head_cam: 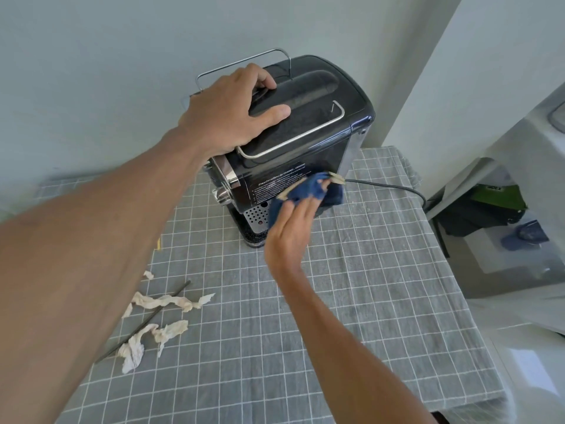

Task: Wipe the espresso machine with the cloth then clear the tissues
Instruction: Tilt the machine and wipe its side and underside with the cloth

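The right hand grips a bunched blue cloth and presses it against the dark side panel of the espresso machine, just above centre of the frame. The left hand lies spread and flat on the machine's top — fingers loose, holding nothing, only bracing it. The machine stands on a grey checked tablecloth, its black cord trailing off right. At lower left, well apart from the machine, crumpled tissues lie scattered across a thin dark rod.
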Available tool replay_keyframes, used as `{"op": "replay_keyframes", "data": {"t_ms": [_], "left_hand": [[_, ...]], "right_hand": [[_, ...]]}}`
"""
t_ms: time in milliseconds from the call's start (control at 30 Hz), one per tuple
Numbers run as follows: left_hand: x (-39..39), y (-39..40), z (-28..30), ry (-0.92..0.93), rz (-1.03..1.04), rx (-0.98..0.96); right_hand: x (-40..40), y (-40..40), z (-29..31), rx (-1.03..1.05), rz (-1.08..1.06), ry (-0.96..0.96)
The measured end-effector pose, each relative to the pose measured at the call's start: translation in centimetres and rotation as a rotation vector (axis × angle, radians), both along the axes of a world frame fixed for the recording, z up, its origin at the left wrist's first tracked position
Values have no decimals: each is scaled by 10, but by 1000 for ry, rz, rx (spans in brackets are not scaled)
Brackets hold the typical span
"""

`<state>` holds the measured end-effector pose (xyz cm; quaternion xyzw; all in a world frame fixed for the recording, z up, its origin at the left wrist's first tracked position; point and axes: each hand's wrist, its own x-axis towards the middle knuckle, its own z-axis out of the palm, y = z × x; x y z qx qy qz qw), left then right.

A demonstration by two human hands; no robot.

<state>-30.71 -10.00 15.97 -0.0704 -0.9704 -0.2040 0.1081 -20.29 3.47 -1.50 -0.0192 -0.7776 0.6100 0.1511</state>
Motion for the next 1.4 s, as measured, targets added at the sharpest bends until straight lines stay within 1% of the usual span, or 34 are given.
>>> {"op": "replay_keyframes", "data": {"t_ms": [33, 67, 100, 167, 233, 267, 300, 367, 433, 500, 700, 767, 867, 933, 1000, 1033, 1067, 1100, 1167, 1200, 1233, 1367, 1400], "left_hand": [[0, 0, 0, 2, -5, 1], [-1, 1, 1, 3, -8, 4], [0, 1, 1, 1, -9, 10], [0, 1, 1, 1, -9, 9], [1, 1, 1, 2, -3, -3], [1, 1, 1, 1, -4, -6], [1, 1, 1, -3, -5, -5], [2, 2, 2, -5, -8, -7], [2, 2, 2, -6, -4, -10], [2, 2, 2, -7, 3, -15], [2, 2, 4, -9, -4, -15], [3, 2, 4, -6, -2, -15], [3, 2, 5, -4, -4, -11], [2, 2, 4, -6, -2, -10], [3, 2, 3, -8, 2, -6], [3, 2, 3, -10, 5, -3], [2, 2, 3, -11, 5, 0], [2, 3, 3, -12, 5, 1], [2, 3, 3, -10, 4, 2], [2, 3, 4, -10, 3, 0], [2, 3, 4, -9, 2, -3], [3, 3, 4, -6, 1, -11], [3, 3, 4, -5, 1, -12]], "right_hand": [[-10, 5, 5, -97, -63, -92], [-17, 7, 10, -147, -109, -127], [-20, 7, 15, -161, -135, -116], [-17, 3, 22, -136, -130, -21], [-6, -1, 23, -42, -86, 94], [-3, -1, 19, -1, -66, 128], [-3, 0, 14, 14, -48, 122], [-4, 6, 8, -17, -54, -9], [-8, 13, 3, -111, -74, -163], [-9, 20, -3, -168, -71, -228], [6, 28, -23, -61, -14, -365], [13, 30, -34, 3, 2, -384], [30, 34, -45, 157, 77, -273], [43, 36, -55, 351, 198, -191], [49, 38, -64, 621, 343, -23], [48, 38, -67, 725, 415, 71], [44, 36, -68, 791, 467, 118], [37, 33, -66, 824, 496, 98], [20, 25, -60, 838, 487, -33], [15, 20, -59, 847, 484, -68], [15, 16, -58, 869, 505, -60], [27, 32, -70, 1018, 694, 149], [26, 39, -73, 1028, 717, 165]]}}
